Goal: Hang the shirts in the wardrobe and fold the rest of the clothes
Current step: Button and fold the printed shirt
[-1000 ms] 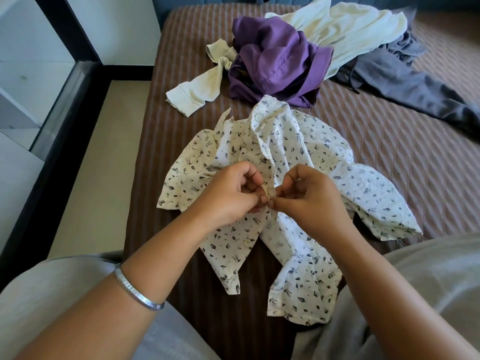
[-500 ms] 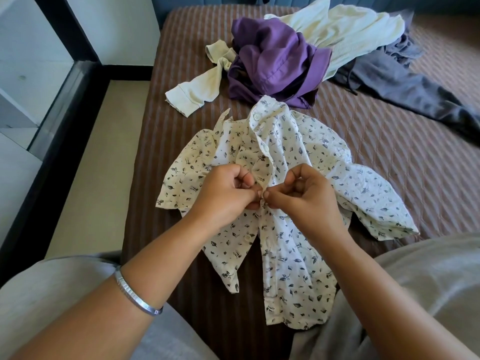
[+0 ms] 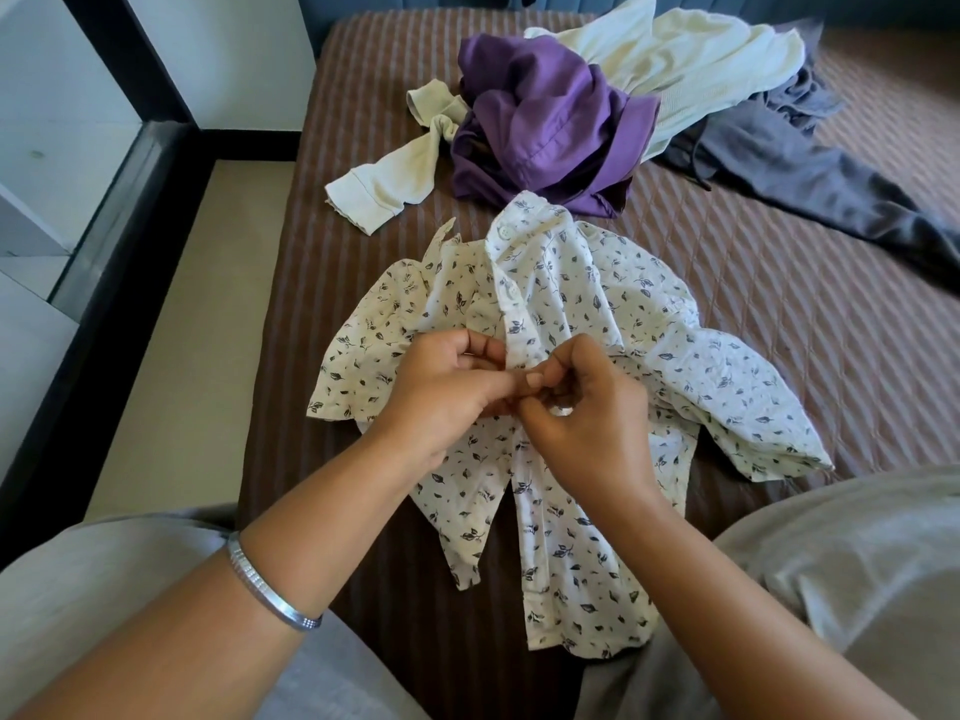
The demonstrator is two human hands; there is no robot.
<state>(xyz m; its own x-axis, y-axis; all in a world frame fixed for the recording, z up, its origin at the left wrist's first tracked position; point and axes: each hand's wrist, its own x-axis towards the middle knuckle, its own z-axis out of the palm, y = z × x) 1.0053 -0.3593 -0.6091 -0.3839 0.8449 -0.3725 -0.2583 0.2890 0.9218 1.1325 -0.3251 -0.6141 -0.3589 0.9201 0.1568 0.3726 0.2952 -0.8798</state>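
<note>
Bed (image 3: 779, 314) with brown striped cover lies under both hands. Printed shirt (image 3: 597, 314) is spread flat on it, directly beneath the hands, collar on their far side, hem toward the person. Beyond the hands: cream garment (image 3: 691, 65), grey garment (image 3: 810, 184) to the far right, purple garment (image 3: 545, 122) bunched just past the collar. Left hand (image 3: 441, 392), knuckles up, fingers curled, pinches the shirt's front placket. Right hand (image 3: 587, 407) meets it fingertip to fingertip, pinching the same placket. Bangle (image 3: 270, 589) on the left wrist.
</note>
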